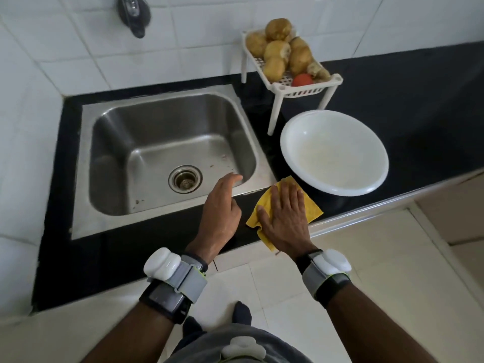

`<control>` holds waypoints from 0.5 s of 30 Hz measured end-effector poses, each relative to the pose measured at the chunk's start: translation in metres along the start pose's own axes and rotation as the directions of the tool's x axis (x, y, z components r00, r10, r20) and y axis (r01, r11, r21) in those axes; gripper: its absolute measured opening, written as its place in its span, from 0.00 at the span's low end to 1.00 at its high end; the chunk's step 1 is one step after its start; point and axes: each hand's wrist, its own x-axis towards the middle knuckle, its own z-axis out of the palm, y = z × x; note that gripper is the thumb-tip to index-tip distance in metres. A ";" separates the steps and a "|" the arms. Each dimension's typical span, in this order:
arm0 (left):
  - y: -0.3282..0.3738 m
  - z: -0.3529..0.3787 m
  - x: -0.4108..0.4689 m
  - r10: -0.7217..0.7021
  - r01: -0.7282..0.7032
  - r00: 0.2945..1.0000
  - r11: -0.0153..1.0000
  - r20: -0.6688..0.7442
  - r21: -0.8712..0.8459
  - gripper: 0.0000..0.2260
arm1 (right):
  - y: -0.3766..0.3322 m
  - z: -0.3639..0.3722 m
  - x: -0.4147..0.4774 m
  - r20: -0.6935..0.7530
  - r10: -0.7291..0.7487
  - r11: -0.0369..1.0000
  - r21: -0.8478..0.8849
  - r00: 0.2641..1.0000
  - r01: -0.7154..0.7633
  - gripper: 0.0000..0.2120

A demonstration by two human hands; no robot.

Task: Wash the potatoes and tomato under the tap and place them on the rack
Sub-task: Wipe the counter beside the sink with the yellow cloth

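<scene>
Student: Potatoes (pixel 284 52) heaped on the white rack (pixel 309 92), tomato (pixel 302 80) tucked at its near corner, touching them. Reason for that placing?

Tutor: Probably draining. Slotted plastic tray raised on four legs, good for letting drips through onto the black table (pixel 406 106). Knobbly tan skins beside one smooth red round. Judging by the full rack and the bare steel sink (pixel 86 166), washing apparently finished.

Student: And the hands?

Tutor: Right hand (pixel 284 216) flat, fingers straight and spread, pressing a yellow cloth (pixel 313 209) onto the table's front edge, between sink and bowl (pixel 334 153); gripping nothing. Likely mopping splashes or drying the palm. Left hand (pixel 221 205) loose and open above the sink's near rim, fingers gently bent, holding nothing; perhaps kept over the basin for dripping.

Student: Materials and shapes round about?

Tutor: Brushed steel basin with rounded corners and a ringed drain. Wide, shallow bowl of glossy white plastic, nothing visible inside. Soft cloth, crumpled at its near corner. Glazed white wall tiles behind. Dark tap (pixel 134 15) on the wall, blurred, no stream visible beneath.
</scene>
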 end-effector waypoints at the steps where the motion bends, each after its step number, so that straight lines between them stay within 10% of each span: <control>1: 0.003 0.003 0.001 0.001 -0.001 1.000 1.000 0.005 -0.003 0.24 | 0.003 -0.001 0.001 0.005 -0.003 1.000 -0.005 1.000 0.003 0.37; 15: 0.030 0.022 0.015 -0.113 0.116 0.992 0.990 0.050 -0.083 0.20 | 0.014 -0.005 0.036 0.003 -0.103 0.995 0.007 0.995 0.103 0.38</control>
